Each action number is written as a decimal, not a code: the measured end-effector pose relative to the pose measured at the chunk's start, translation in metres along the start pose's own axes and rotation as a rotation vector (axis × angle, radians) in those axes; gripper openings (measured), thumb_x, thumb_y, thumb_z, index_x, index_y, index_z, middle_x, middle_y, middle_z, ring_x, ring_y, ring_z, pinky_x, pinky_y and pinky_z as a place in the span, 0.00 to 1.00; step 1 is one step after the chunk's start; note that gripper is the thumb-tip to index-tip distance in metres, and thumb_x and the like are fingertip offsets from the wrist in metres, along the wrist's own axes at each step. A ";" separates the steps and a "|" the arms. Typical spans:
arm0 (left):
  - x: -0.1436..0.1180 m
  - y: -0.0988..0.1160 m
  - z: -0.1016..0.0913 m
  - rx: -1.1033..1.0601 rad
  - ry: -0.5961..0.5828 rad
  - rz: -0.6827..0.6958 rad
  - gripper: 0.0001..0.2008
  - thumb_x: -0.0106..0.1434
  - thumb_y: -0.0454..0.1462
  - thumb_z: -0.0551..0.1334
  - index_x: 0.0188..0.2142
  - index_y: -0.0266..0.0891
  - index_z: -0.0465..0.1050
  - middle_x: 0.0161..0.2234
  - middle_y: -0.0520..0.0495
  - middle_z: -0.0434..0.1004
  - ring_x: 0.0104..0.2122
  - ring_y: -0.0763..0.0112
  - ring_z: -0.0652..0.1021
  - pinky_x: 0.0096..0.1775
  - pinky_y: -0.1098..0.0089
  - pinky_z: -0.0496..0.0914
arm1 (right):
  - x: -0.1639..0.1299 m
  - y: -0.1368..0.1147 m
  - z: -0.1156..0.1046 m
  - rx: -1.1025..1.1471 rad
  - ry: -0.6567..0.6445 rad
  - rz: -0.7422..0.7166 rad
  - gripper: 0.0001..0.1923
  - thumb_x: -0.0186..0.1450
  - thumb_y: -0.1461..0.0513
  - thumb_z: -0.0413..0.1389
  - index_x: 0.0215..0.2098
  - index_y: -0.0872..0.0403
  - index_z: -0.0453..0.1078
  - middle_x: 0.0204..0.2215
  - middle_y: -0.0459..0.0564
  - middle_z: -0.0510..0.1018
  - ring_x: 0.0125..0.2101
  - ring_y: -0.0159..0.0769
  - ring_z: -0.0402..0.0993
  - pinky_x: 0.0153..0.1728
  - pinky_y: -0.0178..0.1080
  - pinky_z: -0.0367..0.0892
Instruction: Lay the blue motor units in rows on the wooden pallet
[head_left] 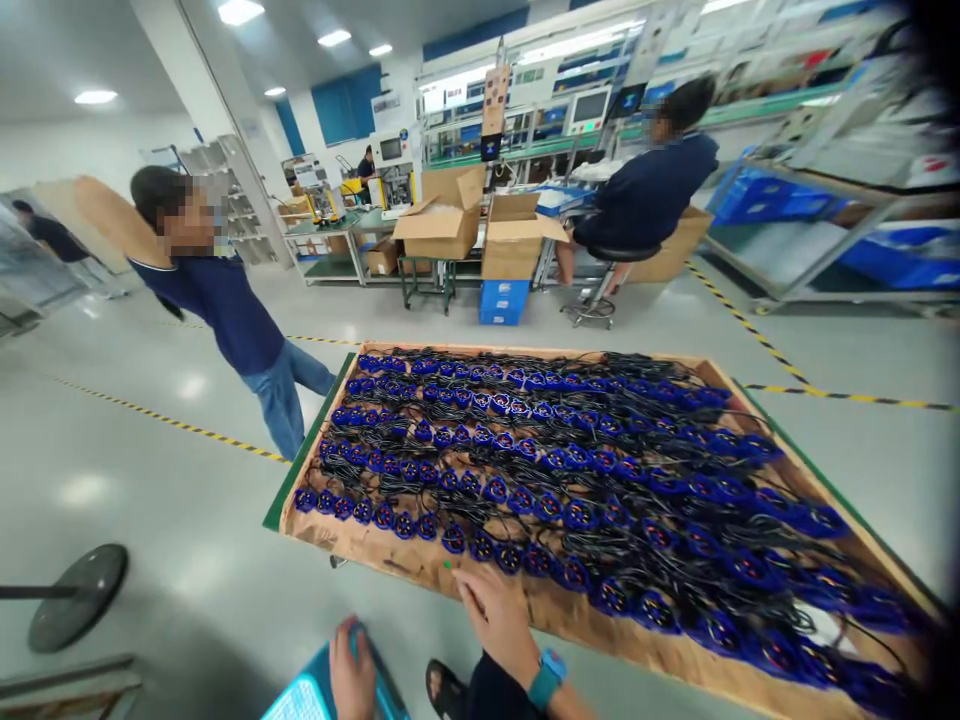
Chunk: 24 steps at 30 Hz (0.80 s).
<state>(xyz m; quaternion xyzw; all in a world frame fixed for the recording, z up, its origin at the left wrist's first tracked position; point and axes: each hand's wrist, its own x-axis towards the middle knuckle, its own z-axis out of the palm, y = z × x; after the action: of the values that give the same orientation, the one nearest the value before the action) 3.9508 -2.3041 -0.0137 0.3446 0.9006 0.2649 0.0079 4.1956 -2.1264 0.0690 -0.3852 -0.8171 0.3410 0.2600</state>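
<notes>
My left hand (353, 668) is at the bottom of the view, its fingers wrapped over the edge of a teal plastic object (300, 698), mostly cut off by the frame. My right hand (494, 612), a teal watch (549, 678) on its wrist, is over the near edge of a cardboard-lined cart (360, 543). Its fingers reach forward, apart, with nothing visible in them. Just beyond the fingertips are a small green spot (448, 565) and the nearest row of round blue parts (510, 556). Black cables (480, 522) lie bundled between the rows.
At the left a person (217, 300) stands beside the cart with an arm raised. Another person (652, 190) sits on a stool at the back. Open cardboard boxes (514, 235) stand behind the cart. A round black base (79, 597) is on the floor at left.
</notes>
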 end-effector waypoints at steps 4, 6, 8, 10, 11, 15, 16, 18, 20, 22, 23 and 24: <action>0.060 0.056 0.000 -0.011 0.136 0.146 0.26 0.69 0.48 0.48 0.54 0.29 0.69 0.53 0.31 0.72 0.57 0.53 0.71 0.59 0.56 0.66 | 0.010 0.016 -0.019 -0.014 -0.034 -0.077 0.20 0.74 0.61 0.43 0.54 0.50 0.74 0.43 0.53 0.79 0.46 0.41 0.74 0.49 0.44 0.72; 0.088 0.087 0.003 0.057 0.170 0.184 0.28 0.69 0.48 0.49 0.57 0.28 0.67 0.58 0.30 0.68 0.61 0.52 0.67 0.62 0.54 0.63 | 0.018 0.021 -0.028 -0.035 -0.064 -0.126 0.20 0.73 0.62 0.43 0.54 0.51 0.73 0.44 0.53 0.78 0.47 0.41 0.73 0.52 0.45 0.72; 0.106 0.110 0.009 0.148 0.179 0.183 0.30 0.69 0.49 0.49 0.60 0.27 0.64 0.62 0.29 0.64 0.64 0.50 0.63 0.63 0.52 0.60 | 0.025 0.025 -0.034 -0.063 -0.108 -0.180 0.19 0.73 0.63 0.44 0.55 0.51 0.73 0.47 0.54 0.78 0.50 0.41 0.73 0.56 0.46 0.70; 0.117 0.123 0.017 0.252 0.176 0.145 0.32 0.69 0.49 0.48 0.62 0.25 0.62 0.65 0.28 0.60 0.66 0.47 0.60 0.63 0.49 0.58 | 0.030 0.031 -0.034 -0.094 -0.154 -0.247 0.19 0.71 0.63 0.46 0.56 0.52 0.72 0.51 0.54 0.77 0.56 0.42 0.70 0.59 0.46 0.68; 0.121 0.127 0.021 0.304 0.179 0.113 0.33 0.69 0.49 0.48 0.62 0.24 0.62 0.66 0.28 0.58 0.67 0.45 0.58 0.64 0.47 0.57 | 0.032 0.035 -0.031 -0.114 -0.166 -0.295 0.20 0.70 0.63 0.48 0.57 0.52 0.71 0.54 0.54 0.75 0.59 0.43 0.67 0.60 0.45 0.67; 0.142 0.127 0.033 0.473 0.211 -0.073 0.35 0.69 0.48 0.45 0.64 0.20 0.59 0.67 0.26 0.55 0.67 0.41 0.56 0.63 0.43 0.54 | 0.046 0.057 0.002 -0.254 -0.043 -0.617 0.26 0.67 0.58 0.54 0.62 0.55 0.66 0.61 0.55 0.69 0.64 0.45 0.59 0.62 0.44 0.63; 0.150 0.125 0.034 0.501 0.213 -0.112 0.35 0.69 0.47 0.44 0.64 0.20 0.59 0.67 0.26 0.56 0.67 0.41 0.56 0.63 0.43 0.55 | 0.053 0.062 0.014 -0.297 0.043 -0.689 0.23 0.67 0.59 0.54 0.60 0.54 0.67 0.60 0.54 0.71 0.64 0.44 0.61 0.62 0.42 0.62; 0.164 0.119 0.037 0.542 0.204 -0.148 0.34 0.69 0.47 0.44 0.64 0.22 0.61 0.67 0.28 0.57 0.67 0.42 0.57 0.63 0.43 0.56 | 0.070 0.068 0.042 -0.367 0.240 -0.786 0.16 0.68 0.63 0.53 0.54 0.54 0.71 0.54 0.54 0.76 0.62 0.40 0.64 0.63 0.39 0.60; 0.176 0.111 0.040 0.574 0.201 -0.137 0.33 0.68 0.46 0.45 0.62 0.24 0.64 0.65 0.28 0.60 0.66 0.44 0.61 0.63 0.45 0.58 | 0.089 0.067 0.067 -0.413 0.401 -0.837 0.13 0.69 0.64 0.51 0.49 0.53 0.73 0.49 0.53 0.80 0.60 0.39 0.66 0.62 0.39 0.59; 0.183 0.102 0.044 0.601 0.219 -0.098 0.32 0.67 0.45 0.46 0.61 0.24 0.66 0.64 0.28 0.62 0.65 0.46 0.63 0.63 0.47 0.58 | 0.106 0.062 0.088 -0.450 0.490 -0.859 0.11 0.70 0.62 0.51 0.47 0.51 0.73 0.47 0.52 0.81 0.60 0.38 0.67 0.62 0.40 0.60; 0.184 0.098 0.047 0.612 0.234 -0.068 0.32 0.66 0.45 0.46 0.61 0.24 0.66 0.64 0.28 0.63 0.65 0.46 0.63 0.63 0.47 0.58 | 0.112 0.059 0.096 -0.465 0.519 -0.862 0.11 0.70 0.61 0.51 0.47 0.50 0.73 0.47 0.51 0.81 0.60 0.39 0.67 0.62 0.41 0.60; 0.185 0.093 0.049 0.620 0.253 -0.035 0.33 0.66 0.45 0.46 0.61 0.25 0.66 0.64 0.28 0.63 0.65 0.46 0.63 0.64 0.48 0.58 | 0.117 0.056 0.102 -0.475 0.540 -0.859 0.11 0.70 0.60 0.52 0.47 0.49 0.73 0.47 0.50 0.81 0.60 0.39 0.67 0.62 0.43 0.60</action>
<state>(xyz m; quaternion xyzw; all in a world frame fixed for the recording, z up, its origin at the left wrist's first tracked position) 3.8769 -2.1075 0.0202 0.2796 0.9379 0.0189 -0.2044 4.0839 -2.0417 -0.0193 -0.1395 -0.8593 -0.0998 0.4819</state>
